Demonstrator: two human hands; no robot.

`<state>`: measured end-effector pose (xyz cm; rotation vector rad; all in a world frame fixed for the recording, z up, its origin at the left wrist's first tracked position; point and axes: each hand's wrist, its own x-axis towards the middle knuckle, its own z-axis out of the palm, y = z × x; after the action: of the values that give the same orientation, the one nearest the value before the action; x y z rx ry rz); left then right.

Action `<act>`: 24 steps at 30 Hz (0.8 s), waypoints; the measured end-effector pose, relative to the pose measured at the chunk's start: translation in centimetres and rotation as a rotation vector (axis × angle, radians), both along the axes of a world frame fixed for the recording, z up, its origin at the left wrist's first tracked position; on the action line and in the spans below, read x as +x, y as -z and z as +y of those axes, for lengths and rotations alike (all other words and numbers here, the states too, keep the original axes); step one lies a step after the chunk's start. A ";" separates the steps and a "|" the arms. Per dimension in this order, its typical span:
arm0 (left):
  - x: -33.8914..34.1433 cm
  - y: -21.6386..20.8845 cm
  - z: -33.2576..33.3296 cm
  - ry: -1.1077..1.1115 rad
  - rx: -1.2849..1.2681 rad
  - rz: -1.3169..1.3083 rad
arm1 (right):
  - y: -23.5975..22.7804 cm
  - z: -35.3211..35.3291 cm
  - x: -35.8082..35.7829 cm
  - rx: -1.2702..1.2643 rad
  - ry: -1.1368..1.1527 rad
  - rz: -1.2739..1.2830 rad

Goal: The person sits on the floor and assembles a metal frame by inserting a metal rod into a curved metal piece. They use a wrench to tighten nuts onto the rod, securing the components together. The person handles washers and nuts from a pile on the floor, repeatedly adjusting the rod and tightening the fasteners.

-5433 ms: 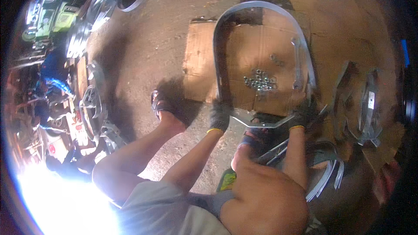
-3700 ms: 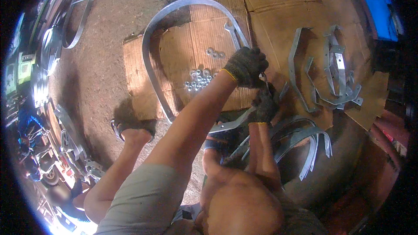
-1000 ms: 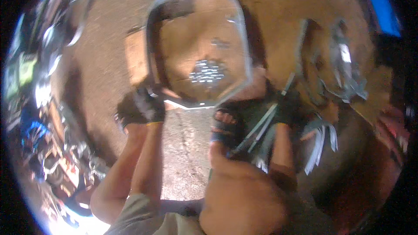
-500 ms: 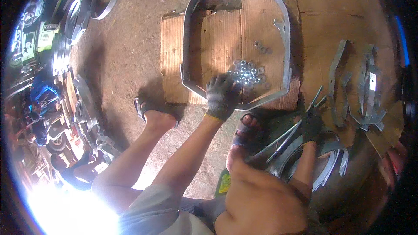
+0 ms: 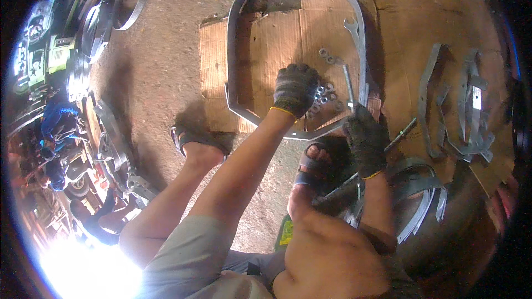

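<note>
My left hand [image 5: 296, 89], in a dark knit glove with a yellow cuff, is closed at the left side of a pile of metal nuts [image 5: 322, 98]. Its fingers are curled under, and what they hold, if anything, is hidden. In a matching glove, my right hand [image 5: 366, 141] grips a threaded rod [image 5: 348, 82], which points up past the fingers with a nut on it near the hand. A grey metal hoop [image 5: 233, 50], rounded at the far end and angled at the near end, lies around the nuts on cardboard [image 5: 277, 39].
An open-end wrench [image 5: 351, 25] lies inside the hoop's right side, near a few loose nuts [image 5: 326, 55]. More rods [image 5: 400, 134] and curved metal strips [image 5: 424, 199] lie right of my foot. Bent brackets [image 5: 468, 111] are farther right. Metal parts crowd the left side.
My right hand has come up and left from the rods, bringing a threaded rod beside the nuts. My left hand has moved slightly up and right over the pile, its fingers now curled.
</note>
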<state>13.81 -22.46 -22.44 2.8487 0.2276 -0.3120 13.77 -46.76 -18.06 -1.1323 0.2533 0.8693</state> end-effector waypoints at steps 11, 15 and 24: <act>-7.7 -1.6 -2.4 -0.994 -1.130 -0.279 | 3.1 2.8 -4.0 -0.540 -0.691 -0.432; -9.5 -1.7 -3.2 -1.078 -1.221 -0.401 | -0.2 3.0 -4.5 -0.644 -0.698 -0.627; -11.7 -3.2 -2.3 -0.841 -0.776 -0.240 | 2.0 3.4 -5.8 -0.537 -0.765 -0.641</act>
<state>2.14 -24.73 -19.24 1.7992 0.9604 0.1095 7.94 -43.37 -20.04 -2.0066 -0.5494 1.0672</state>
